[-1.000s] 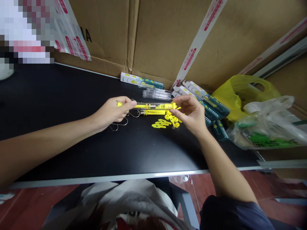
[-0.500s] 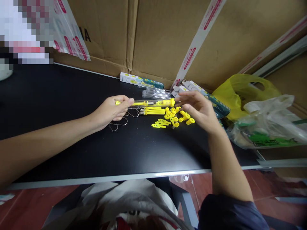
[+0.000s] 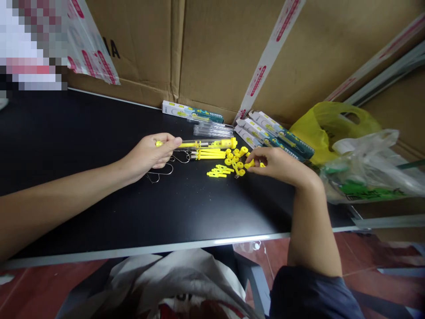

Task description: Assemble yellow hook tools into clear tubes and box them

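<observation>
My left hand [image 3: 156,153] is closed around the left end of a clear tube [image 3: 204,144] with a yellow rod, a metal piece and a yellow end cap in it. The tube is held level above the table. To its right, my right hand [image 3: 274,161] pinches a small yellow plastic cap [image 3: 249,165] at the edge of a loose pile of caps [image 3: 237,161]. Below the tube lie several yellow rods [image 3: 210,154] with metal ends. Flat yellow pieces [image 3: 219,171] rest nearer to me. Bent wire hooks [image 3: 161,172] lie partly hidden behind my left hand.
Clear empty tubes [image 3: 212,129] lie behind the pile, beside a printed box [image 3: 192,111]. More printed boxes [image 3: 277,135] are stacked to the right. A yellow plastic bag [image 3: 307,126] and a clear bag [image 3: 375,168] sit at the right end. Cardboard [image 3: 219,53] stands along the back.
My right hand has left the tube's capped end and moved down to the loose yellow caps, its fingers closing on one. My left hand still holds the tube in much the same place.
</observation>
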A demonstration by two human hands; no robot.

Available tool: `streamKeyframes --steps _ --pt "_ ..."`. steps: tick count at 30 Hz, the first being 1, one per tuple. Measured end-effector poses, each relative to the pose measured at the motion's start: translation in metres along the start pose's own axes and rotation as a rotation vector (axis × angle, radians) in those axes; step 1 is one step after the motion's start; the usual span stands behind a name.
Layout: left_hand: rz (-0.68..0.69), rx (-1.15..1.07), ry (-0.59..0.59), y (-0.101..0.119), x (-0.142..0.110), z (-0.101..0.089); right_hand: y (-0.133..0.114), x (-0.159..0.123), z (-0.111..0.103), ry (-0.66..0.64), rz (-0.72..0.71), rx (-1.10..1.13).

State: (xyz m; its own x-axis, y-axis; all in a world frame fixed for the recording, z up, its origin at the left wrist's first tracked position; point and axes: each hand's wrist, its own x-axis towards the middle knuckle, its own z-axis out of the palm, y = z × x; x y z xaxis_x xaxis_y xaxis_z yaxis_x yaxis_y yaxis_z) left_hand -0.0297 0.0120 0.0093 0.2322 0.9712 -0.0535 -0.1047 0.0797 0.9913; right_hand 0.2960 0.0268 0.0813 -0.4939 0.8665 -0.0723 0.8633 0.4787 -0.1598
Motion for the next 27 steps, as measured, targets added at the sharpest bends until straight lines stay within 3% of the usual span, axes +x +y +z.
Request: streamKeyframes --steps 10,17,20,25,27 --pt "-0.006 0.002 -0.005 0.003 -0.002 0.000 -0.013 0.006 0.012 -0.142 -0.048 0.007" --pt "-0.008 -0.001 -0.001 0.002 -0.001 0.001 -0.015 0.004 0.011 -0.095 -0.034 -0.020" --pt "-0.007 0.000 0.004 0.003 -0.001 0.002 -0.014 -0.001 0.003 0.020 -0.050 0.113" --pt "-0.011 0.002 -0.001 0.004 -0.001 0.002 -0.023 0.000 0.001 0.406 -0.152 0.607" --pt "-0.014 0.003 -0.008 0.004 0.000 0.002 -0.027 0.003 0.005 0.448 -0.177 0.724"
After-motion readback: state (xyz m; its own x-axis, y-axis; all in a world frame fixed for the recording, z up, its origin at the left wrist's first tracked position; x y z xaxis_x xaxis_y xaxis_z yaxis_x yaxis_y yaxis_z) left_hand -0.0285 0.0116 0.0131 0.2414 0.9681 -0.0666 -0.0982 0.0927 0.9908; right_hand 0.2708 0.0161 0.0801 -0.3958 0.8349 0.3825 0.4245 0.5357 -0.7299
